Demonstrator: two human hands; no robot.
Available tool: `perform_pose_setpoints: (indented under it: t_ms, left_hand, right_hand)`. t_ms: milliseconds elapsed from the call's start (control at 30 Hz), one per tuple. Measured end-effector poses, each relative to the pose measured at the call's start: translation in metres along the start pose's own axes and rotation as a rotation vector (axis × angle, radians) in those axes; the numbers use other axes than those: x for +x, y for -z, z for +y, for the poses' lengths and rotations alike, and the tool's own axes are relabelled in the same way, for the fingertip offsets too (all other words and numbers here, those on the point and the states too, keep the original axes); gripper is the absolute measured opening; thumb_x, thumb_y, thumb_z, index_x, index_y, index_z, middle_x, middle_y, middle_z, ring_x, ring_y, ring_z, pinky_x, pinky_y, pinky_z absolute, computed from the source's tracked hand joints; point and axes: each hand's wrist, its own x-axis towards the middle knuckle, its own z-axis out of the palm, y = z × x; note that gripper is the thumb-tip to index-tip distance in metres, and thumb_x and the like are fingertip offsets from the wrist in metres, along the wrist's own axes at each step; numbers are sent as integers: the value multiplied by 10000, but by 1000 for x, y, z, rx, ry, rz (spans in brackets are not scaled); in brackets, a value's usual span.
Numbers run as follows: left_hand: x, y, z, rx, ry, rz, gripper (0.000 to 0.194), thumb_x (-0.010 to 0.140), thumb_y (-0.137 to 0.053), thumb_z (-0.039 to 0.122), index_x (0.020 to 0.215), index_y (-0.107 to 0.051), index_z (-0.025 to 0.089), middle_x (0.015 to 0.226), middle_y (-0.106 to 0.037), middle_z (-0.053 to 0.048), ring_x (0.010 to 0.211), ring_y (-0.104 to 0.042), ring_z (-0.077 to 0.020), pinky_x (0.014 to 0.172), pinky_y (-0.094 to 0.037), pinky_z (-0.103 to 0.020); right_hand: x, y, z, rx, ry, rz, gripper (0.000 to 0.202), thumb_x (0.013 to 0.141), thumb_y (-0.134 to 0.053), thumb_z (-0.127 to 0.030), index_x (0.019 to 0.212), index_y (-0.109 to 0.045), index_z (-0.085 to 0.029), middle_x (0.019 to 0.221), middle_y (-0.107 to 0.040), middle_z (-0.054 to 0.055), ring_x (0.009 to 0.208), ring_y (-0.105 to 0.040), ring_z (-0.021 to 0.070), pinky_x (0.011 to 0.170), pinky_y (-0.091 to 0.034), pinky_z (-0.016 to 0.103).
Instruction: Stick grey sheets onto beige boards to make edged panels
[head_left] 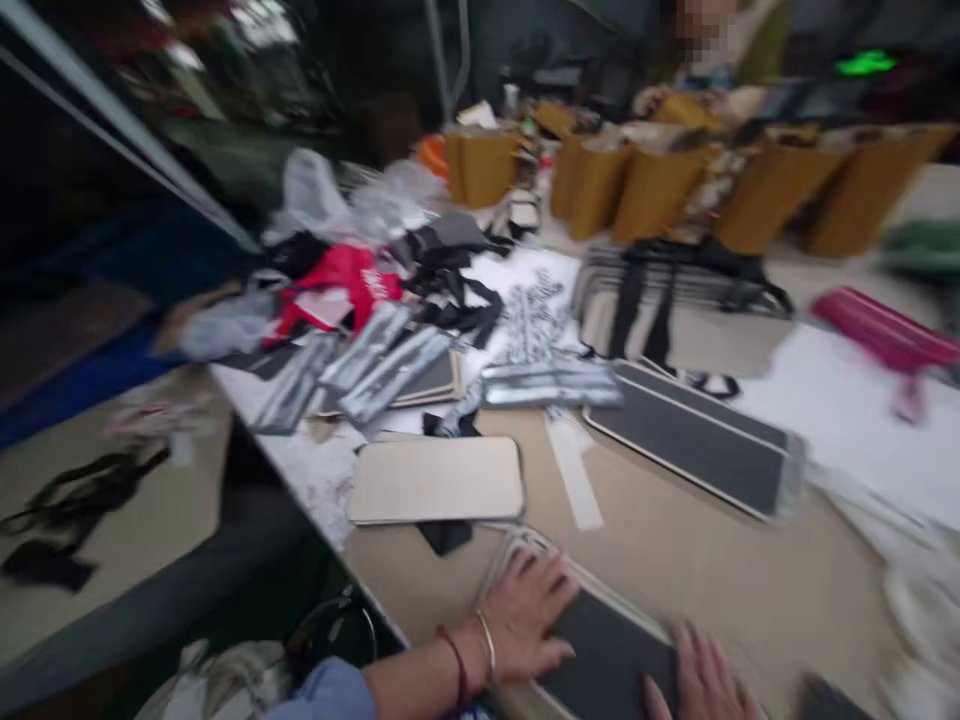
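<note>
the left hand [525, 615] is lying palm down on a dark grey panel [611, 640] with a pale edge, its fingers spreading wide across the upper end and closing on nothing. the right hand [709, 680] is touching the panel's right side near the bottom edge of the view, its thumb showing apart from the fingers; part of it is falling out of view, so i cannot tell whether it is gripping. the panel is lying at the near edge of the table [750, 570], directly under both hands. a pale bangle [487, 645] and a dark red band [454, 665] are circling the left wrist. just beyond, a beige panel [437, 480] is lying crosswise, with a white strip [576, 480] resting to its right. another dark panel [697, 440] is slanting farther right, and a silvery packet [551, 384] is touching its upper left end. a red bag [349, 285] is lying among clutter at the far left, while brown upright pieces [660, 195] are standing in a row at the back, a co-worker [761, 45] sitting or standing behind them, blurred.
</note>
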Motion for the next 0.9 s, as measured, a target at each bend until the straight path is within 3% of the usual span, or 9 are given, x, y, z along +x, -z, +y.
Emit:
perform_pose_setpoints:
  t_ms: [67,133,267,333,467,633,767,900]
  left_hand:
    - [0,-7,7,-3,-36,9,645,791,-484,497,1326,-315,179,1387,-336,-128,1301,-248,-258,1052,-246,-470]
    - [-1,-10,3,-2,-67,38,609,819,-479,418,1340,-281,172,1398,-314,-132,1312,-220,-256,1057,-236,-472]
    - [-16,-3,-9,-30,63,221,540,872,-375,301,1360,-214,135,1380,-335,-156,1295,-263,-251,1031,-302,-464]
    - [-29,2,-14,-74,186,296,485,876,-357,303,1325,-293,132,1302,-431,-162,1218,-381,-259,983,-367,-458]
    - [-41,4,-23,-226,333,339,359,853,-362,321,1097,-540,126,1022,-595,-143,958,-541,-256,862,-449,-441]
    - [-34,8,-26,-488,525,337,289,774,-398,274,926,-617,161,885,-626,-97,848,-569,-229,801,-471,-397]
    - [-29,14,-29,-681,674,349,266,729,-429,269,871,-627,163,859,-631,-73,808,-578,-208,797,-463,-377]
    - [-29,16,-31,-760,699,321,292,725,-452,364,829,-617,147,754,-630,-50,708,-575,-186,685,-472,-316]
  right_hand:
    - [-40,33,8,-241,113,57,564,703,-517,-498,1176,-508,-192,1305,-452,115,1291,-255,296,1030,-201,536]
    - [-53,48,12,-421,226,89,528,797,-400,-434,1243,-433,-155,1341,-405,126,1286,-271,265,1038,-186,521]
    - [-65,71,23,-471,117,380,437,856,-312,-394,1151,-495,-129,1160,-525,163,1118,-446,255,937,-352,464]
    - [-79,79,27,-481,44,412,391,856,-316,-392,1046,-556,-149,1002,-582,143,971,-509,246,868,-402,432]
    - [-106,72,33,-546,31,314,378,851,-309,-336,976,-603,-133,893,-594,142,870,-515,244,814,-420,399]
    - [-109,55,39,-635,5,349,421,832,-302,-318,980,-620,-85,872,-599,175,858,-509,271,790,-406,423]
    - [-104,55,39,-456,-27,387,428,795,-332,-395,913,-632,-114,878,-620,164,883,-523,277,806,-399,427]
    - [-104,58,25,-178,-211,459,450,723,-416,-522,858,-610,-140,866,-630,135,841,-552,264,792,-414,405]
